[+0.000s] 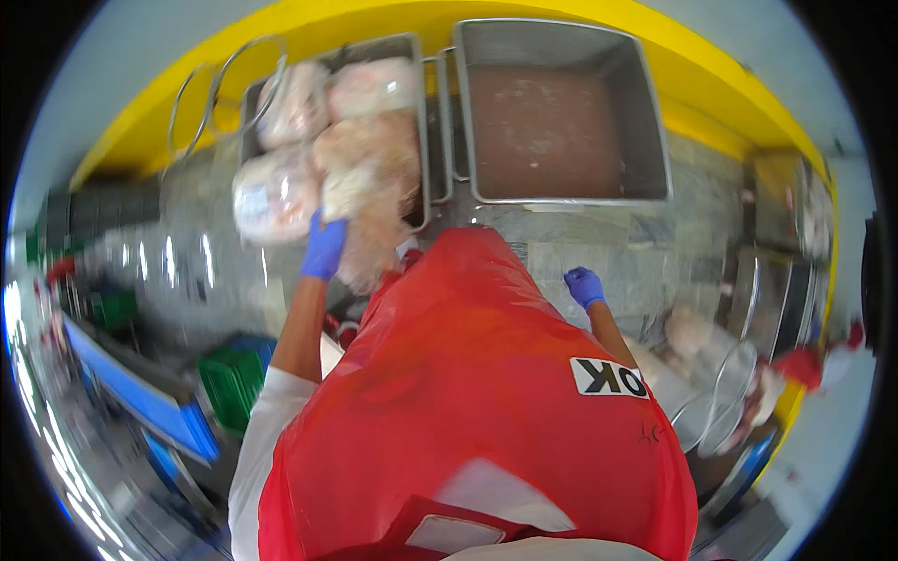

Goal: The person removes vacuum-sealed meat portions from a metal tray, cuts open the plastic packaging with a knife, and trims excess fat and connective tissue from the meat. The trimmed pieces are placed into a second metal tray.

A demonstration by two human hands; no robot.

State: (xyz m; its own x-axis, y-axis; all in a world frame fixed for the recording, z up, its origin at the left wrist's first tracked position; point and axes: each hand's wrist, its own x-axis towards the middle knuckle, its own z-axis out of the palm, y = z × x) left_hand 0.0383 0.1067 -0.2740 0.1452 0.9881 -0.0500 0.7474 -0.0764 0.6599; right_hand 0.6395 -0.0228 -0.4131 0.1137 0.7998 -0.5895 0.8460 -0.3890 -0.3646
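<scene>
Blue-gloved left hand raised over grey stone surface, fingers closed on pale, blurred bag of raw meat. Bag held at near edge of metal tray, itself piled with similar clear bags. Right hand, also blue-gloved, low beside red apron, fingers curled, holding nothing, just above surface. Second metal tray to right holds reddish-brown liquid. Wire baskets at far left.

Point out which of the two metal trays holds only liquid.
The right-hand metal tray, filled with murky brown liquid. The left-hand tray is piled with pale bagged lumps, which the left hand is at.
</scene>
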